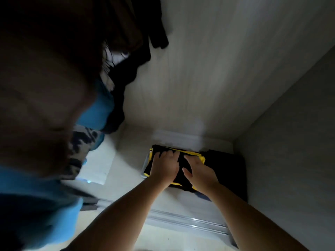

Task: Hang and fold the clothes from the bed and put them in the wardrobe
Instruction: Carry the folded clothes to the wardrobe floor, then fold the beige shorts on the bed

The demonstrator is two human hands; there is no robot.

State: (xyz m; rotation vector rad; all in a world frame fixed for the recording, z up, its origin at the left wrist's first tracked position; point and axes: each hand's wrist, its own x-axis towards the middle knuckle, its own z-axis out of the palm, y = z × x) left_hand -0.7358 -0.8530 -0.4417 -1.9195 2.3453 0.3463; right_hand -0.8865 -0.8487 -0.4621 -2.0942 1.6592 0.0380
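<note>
A folded black and yellow garment [181,171] lies on the wardrobe floor [126,151], close to the back wall [199,78]. Both hands lie flat on top of it. The left hand [165,166] covers the garment's left half, fingers straight and slightly spread, the fingertips reaching toward the back wall. The right hand [198,172] covers the right half, fingers also straight and loosely spread, thumb pointing toward the left hand; a strip of black cloth shows between the two hands. Neither hand curls round the cloth. The garment's yellow trim shows beyond the fingertips and beneath the wrists.

Just right of the garment, touching it, a pile of dark clothing [226,171] sits against the side wall [290,142]. Left of the garment a white flat bag [98,163] lies on the wardrobe floor. Hanging clothes [101,109], blue, black and patterned, fill the left side above it. A metal door track [181,220] runs along the front of the wardrobe floor, under the forearms.
</note>
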